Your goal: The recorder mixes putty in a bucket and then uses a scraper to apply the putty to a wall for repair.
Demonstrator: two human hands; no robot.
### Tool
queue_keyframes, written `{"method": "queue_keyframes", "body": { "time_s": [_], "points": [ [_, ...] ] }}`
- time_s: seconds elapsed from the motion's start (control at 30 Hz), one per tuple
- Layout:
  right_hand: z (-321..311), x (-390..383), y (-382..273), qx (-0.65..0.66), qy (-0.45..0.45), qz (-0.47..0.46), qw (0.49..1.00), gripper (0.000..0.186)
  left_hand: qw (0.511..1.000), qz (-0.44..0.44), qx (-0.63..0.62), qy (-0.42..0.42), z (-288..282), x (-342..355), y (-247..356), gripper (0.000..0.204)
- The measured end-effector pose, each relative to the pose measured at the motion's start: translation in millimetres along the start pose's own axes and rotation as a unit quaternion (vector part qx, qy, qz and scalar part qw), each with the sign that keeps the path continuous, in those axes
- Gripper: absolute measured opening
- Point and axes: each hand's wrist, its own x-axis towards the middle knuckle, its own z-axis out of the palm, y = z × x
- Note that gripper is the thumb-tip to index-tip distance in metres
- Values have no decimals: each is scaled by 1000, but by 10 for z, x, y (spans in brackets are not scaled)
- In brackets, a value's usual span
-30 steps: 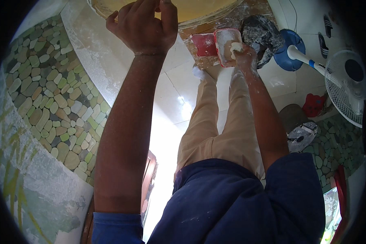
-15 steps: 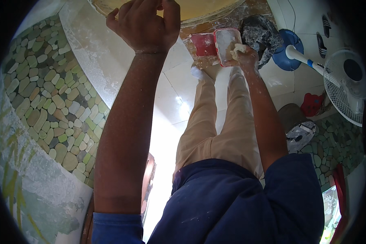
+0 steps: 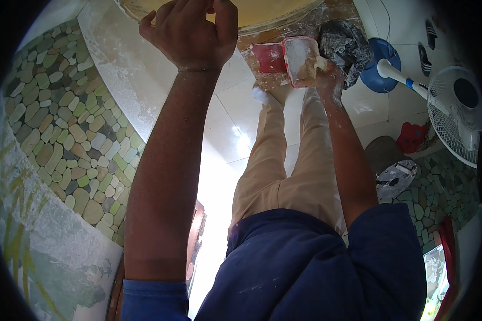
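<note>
At the top edge my left hand is raised in front of a large round yellowish surface. Its fingers are curled, the little finger sticks out, and what they hold, if anything, is hidden. My right hand, smeared with white, is closed on a pale, soft-looking lump. It is at the right rim of a red-rimmed rectangular tub, whose inside is coated whitish. A flat red tray or lid with white smears lies just left of the tub.
A crumpled black plastic bag is right of the tub. Farther right stand a white fan with a blue base and dark sandals. Pebble-patterned tiling runs along the left. My legs are below the tub.
My right hand has shifted slightly right with the pale lump, from over the tub to its right rim. My left hand has hardly moved.
</note>
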Motion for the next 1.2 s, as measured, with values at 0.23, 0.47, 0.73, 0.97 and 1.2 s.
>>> {"method": "queue_keyframes", "body": {
  "time_s": [0.23, 0.47, 0.73, 0.97, 1.2],
  "points": [
    [48, -146, 129, -57, 18, -62, 996, 24, 1000, 0, -14, 8, 14, 4, 9, 24],
    [121, -220, 242, -5, 0, -19, 1000, 26, 1000, -10, -11, 7, 13, -6, 21, 24],
    [83, -339, 342, -31, -10, 22, 999, 24, 1000, -7, -14, 14, 13, 6, 35, 24],
    [284, -274, 343, 292, -84, 240, 922, 27, 1000, -3, -10, 1, 6, -4, 21, 23],
    [280, -109, 122, 370, -135, 243, 887, 31, 1000, 4, -22, 16, 11, 0, 18, 22]
  ]
}}
